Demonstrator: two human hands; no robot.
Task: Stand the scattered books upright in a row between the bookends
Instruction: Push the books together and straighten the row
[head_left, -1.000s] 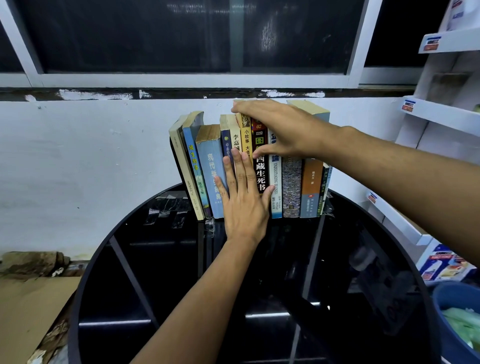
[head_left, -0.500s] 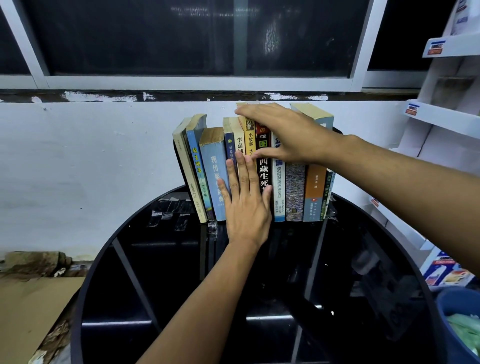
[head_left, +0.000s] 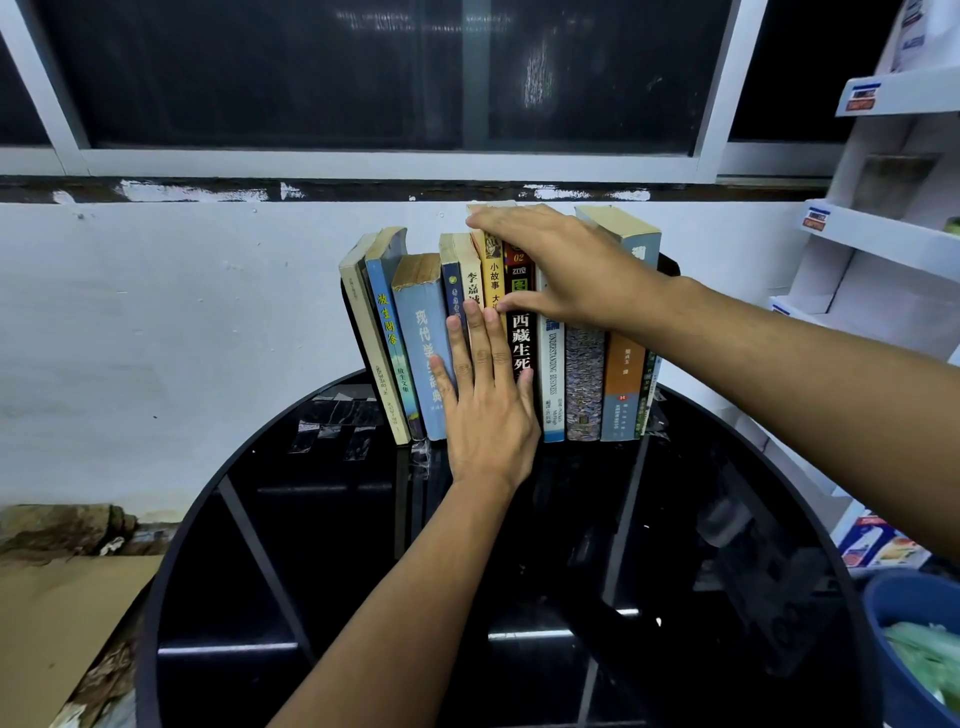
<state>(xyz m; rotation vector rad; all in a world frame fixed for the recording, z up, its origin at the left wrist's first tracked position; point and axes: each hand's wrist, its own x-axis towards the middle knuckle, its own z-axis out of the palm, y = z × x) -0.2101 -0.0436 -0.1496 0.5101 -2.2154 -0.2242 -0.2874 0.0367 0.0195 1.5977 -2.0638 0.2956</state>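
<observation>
A row of several books (head_left: 584, 384) stands upright at the far edge of a round black table (head_left: 363, 597), against a white wall. The leftmost books (head_left: 387, 338) lean slightly left against a black bookend (head_left: 347, 306). Another black bookend (head_left: 669, 264) shows behind the right end of the row. My left hand (head_left: 488, 410) lies flat with straight fingers pressed on the spines in the middle. My right hand (head_left: 566, 265) reaches over the tops of the middle books, fingers on their upper edges and thumb on the front of the spines.
White shelves (head_left: 883, 234) stand at the right, with packets low down. A blue bin (head_left: 914, 649) sits at the lower right. Cardboard (head_left: 57, 623) lies on the floor at the left. A dark window (head_left: 363, 73) runs above the wall.
Both hands stay on the middle books. My left hand has slid slightly upward on the spines; the row looks a little straighter.
</observation>
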